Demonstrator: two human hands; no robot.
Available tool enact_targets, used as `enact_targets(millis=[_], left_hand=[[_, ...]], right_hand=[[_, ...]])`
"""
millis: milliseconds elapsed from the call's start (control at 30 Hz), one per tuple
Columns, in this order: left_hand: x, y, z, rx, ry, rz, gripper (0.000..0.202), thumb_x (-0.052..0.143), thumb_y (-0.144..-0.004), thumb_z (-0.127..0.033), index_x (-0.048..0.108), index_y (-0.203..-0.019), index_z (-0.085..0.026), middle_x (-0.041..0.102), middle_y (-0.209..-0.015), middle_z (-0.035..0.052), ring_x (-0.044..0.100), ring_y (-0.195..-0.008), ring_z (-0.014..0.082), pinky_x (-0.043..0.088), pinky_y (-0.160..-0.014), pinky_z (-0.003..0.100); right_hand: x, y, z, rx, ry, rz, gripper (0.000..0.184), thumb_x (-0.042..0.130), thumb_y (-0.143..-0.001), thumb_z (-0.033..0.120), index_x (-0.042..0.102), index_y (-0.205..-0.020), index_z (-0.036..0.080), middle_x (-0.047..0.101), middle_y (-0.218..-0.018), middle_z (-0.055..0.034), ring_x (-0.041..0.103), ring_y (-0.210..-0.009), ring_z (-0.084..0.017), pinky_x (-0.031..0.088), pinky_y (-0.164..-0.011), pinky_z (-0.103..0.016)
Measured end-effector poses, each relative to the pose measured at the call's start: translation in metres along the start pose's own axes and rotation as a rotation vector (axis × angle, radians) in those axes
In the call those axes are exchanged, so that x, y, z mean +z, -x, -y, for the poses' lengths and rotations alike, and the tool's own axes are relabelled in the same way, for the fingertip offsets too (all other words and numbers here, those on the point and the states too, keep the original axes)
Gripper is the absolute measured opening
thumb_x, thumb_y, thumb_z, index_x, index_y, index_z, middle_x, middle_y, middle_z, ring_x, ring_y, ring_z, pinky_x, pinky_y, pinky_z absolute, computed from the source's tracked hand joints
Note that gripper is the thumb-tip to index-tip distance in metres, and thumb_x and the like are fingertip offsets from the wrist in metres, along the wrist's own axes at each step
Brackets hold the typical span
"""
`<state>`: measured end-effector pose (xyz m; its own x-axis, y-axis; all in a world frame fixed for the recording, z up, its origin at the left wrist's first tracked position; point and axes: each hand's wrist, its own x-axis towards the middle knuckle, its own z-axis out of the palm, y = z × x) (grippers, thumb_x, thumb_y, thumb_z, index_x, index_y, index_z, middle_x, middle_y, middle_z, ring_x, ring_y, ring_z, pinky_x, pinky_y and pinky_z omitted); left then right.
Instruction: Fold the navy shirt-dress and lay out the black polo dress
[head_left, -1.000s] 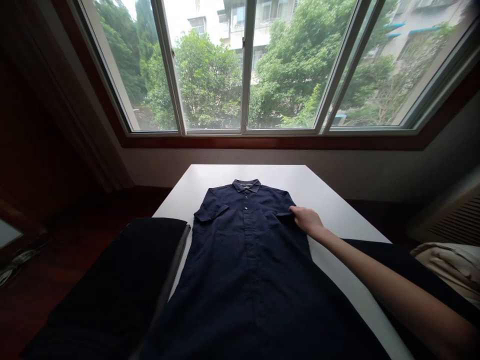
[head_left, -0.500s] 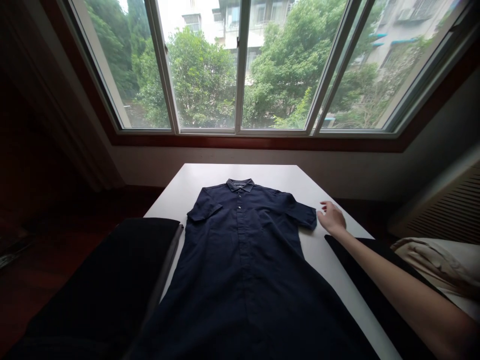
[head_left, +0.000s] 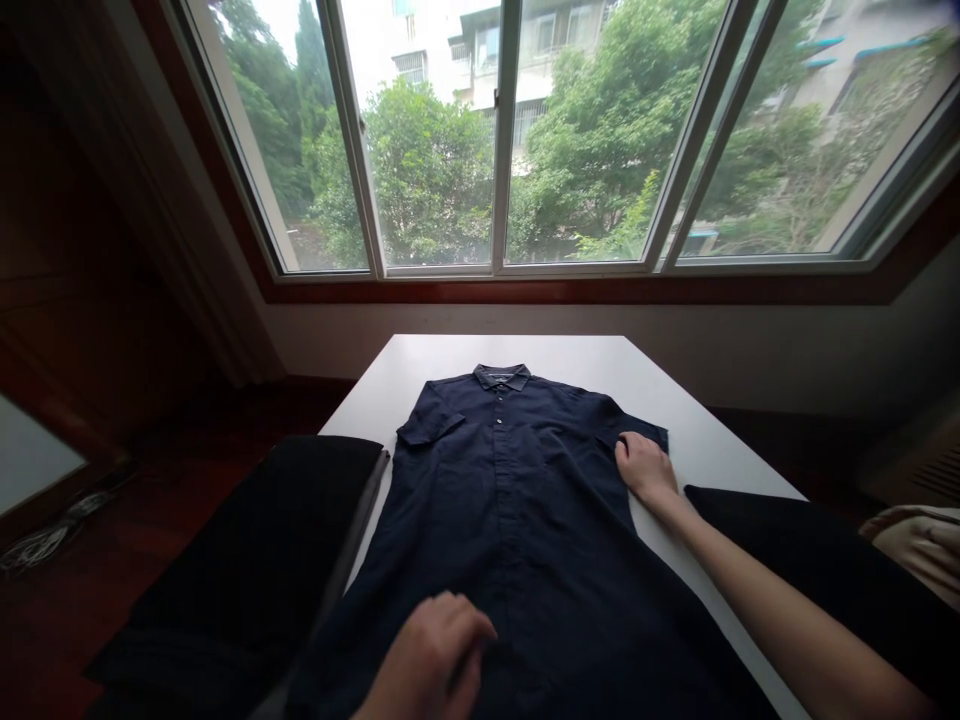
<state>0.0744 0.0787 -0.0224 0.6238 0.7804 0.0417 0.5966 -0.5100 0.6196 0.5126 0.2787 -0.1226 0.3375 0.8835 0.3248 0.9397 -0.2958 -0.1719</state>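
Observation:
A long navy short-sleeved button shirt [head_left: 510,520] lies flat on a white table [head_left: 517,352], its collar [head_left: 501,377] at the far end. My right hand [head_left: 645,468] lies on the shirt's right side, just below the right sleeve [head_left: 641,432], which looks tucked inward. My left hand [head_left: 426,660] rests on the lower front of the shirt at the bottom of the view, fingers curled onto the cloth. The left sleeve [head_left: 429,428] lies folded in over the chest. The shirt's hem is out of view.
Dark fabric [head_left: 247,560] hangs beside the table on the left, and a black cloth [head_left: 795,550] lies along the right. A wide window [head_left: 495,140] fills the far wall. A beige cloth [head_left: 919,545] sits at the right edge, and cables [head_left: 52,535] lie on the wooden floor.
My left hand has come into view on the lower shirt. My right hand has moved from the table back onto the shirt, and the right sleeve no longer spreads outward.

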Motion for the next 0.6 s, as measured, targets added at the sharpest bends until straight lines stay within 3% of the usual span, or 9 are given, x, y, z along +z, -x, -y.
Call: enact_targets(millis=[67,100,200,267,400,500,600], left_hand=[[-0.033,-0.036,0.010,0.019,-0.064,-0.092,0.025,0.048,-0.088,-0.011,0.063,-0.103,-0.023,0.066,-0.105,0.0051,0.060,-0.101,0.0190,0.046,-0.094,0.033],[-0.046,-0.057,0.017,0.051,-0.125,-0.080,0.024,0.049,-0.089,-0.014,0.064,-0.105,-0.023,0.065,-0.109,0.0057,0.059,-0.104,0.0196,0.046,-0.096,0.033],[-0.066,-0.125,0.049,0.006,-0.366,-0.049,0.028,0.051,-0.091,-0.022,0.062,-0.116,-0.021,0.056,-0.134,0.0101,0.049,-0.126,0.0244,0.039,-0.106,0.037],[-0.063,-0.168,0.077,-0.139,-0.448,-0.037,0.036,0.053,-0.091,-0.028,0.058,-0.126,-0.020,0.042,-0.149,0.0130,0.036,-0.139,0.0281,0.031,-0.113,0.043],[-0.040,-0.228,0.124,-0.283,-0.455,-0.073,0.049,0.051,-0.093,-0.037,0.050,-0.137,-0.015,0.031,-0.155,0.0208,0.028,-0.144,0.0352,0.026,-0.114,0.052],[-0.027,-0.250,0.144,-0.337,-0.444,-0.121,0.054,0.047,-0.094,-0.042,0.047,-0.139,-0.012,0.028,-0.156,0.0229,0.025,-0.145,0.0368,0.022,-0.115,0.055],[-0.030,-0.259,0.157,-0.340,-0.428,-0.201,0.054,0.045,-0.095,-0.042,0.046,-0.139,-0.010,0.033,-0.154,0.0217,0.029,-0.144,0.0325,0.022,-0.117,0.049]], right_hand=[[0.003,0.002,-0.002,0.022,-0.022,-0.028,0.034,0.038,-0.095,0.030,0.060,-0.116,0.014,0.063,-0.122,-0.0123,0.055,-0.114,-0.026,0.039,-0.097,-0.037],[0.003,0.002,-0.002,0.027,-0.028,-0.035,0.034,0.038,-0.095,0.032,0.060,-0.115,0.015,0.064,-0.121,-0.0122,0.055,-0.113,-0.026,0.039,-0.096,-0.037],[0.004,0.002,-0.002,0.040,-0.049,-0.057,0.034,0.038,-0.095,0.034,0.060,-0.113,0.016,0.064,-0.119,-0.0115,0.055,-0.113,-0.027,0.038,-0.097,-0.040],[0.003,0.002,-0.001,0.054,-0.061,-0.068,0.034,0.037,-0.095,0.035,0.060,-0.113,0.017,0.065,-0.119,-0.0112,0.055,-0.114,-0.026,0.036,-0.099,-0.041],[0.000,0.004,0.000,0.070,-0.062,-0.065,0.033,0.036,-0.095,0.035,0.059,-0.112,0.018,0.064,-0.120,-0.0100,0.055,-0.116,-0.026,0.034,-0.100,-0.041],[-0.001,0.005,0.000,0.071,-0.053,-0.061,0.032,0.036,-0.095,0.034,0.059,-0.112,0.018,0.063,-0.123,-0.0098,0.054,-0.116,-0.025,0.035,-0.099,-0.040],[-0.001,0.004,0.000,0.081,-0.051,-0.059,0.032,0.037,-0.095,0.034,0.059,-0.113,0.019,0.063,-0.123,-0.0101,0.054,-0.115,-0.026,0.035,-0.099,-0.041]])
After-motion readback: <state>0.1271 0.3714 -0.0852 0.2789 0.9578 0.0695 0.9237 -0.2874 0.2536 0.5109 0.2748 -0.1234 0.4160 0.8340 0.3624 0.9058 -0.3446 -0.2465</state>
